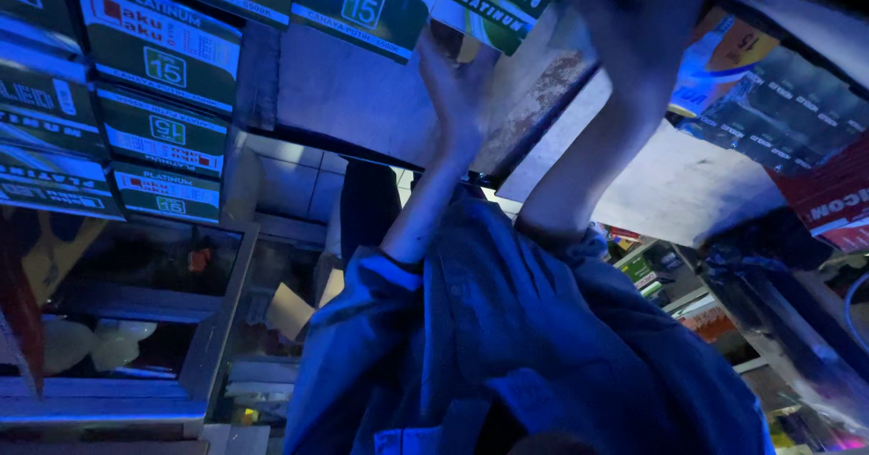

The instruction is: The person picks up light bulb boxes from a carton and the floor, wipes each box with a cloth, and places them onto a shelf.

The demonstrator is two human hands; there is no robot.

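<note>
**Two raised hands among stacked boxes in a blue-lit shop**

Blue light washes a cramped shop interior, seen at a steep tilt. Rows of flat green and white cardboard boxes (163, 57), rectangular and glossy with printed labels, stack up the left side and run across the top. Between them sits a rough, pale shelf board (362, 93) with rusty, flaking patches. A metal-framed glass cabinet (145, 310) stands low on the left, with dim goods behind its panes.

Both arms reach upward out of loose, soft, creased blue fabric sleeves (507, 346). The left hand (457, 79) is raised flat, fingers close together and extended, its fingertips touching the lower edge of a green and white box (493, 2) at the top centre. That box sits on the shelf's edge, tilted, beside others of its kind. The right hand (634, 16) is higher, blurred and dark; whether its fingers are spread or closed cannot be told. It lies just beside a blue and orange carton (724, 52), with dark stacked packets (797, 111) and a red box (837, 201) farther right.
</note>
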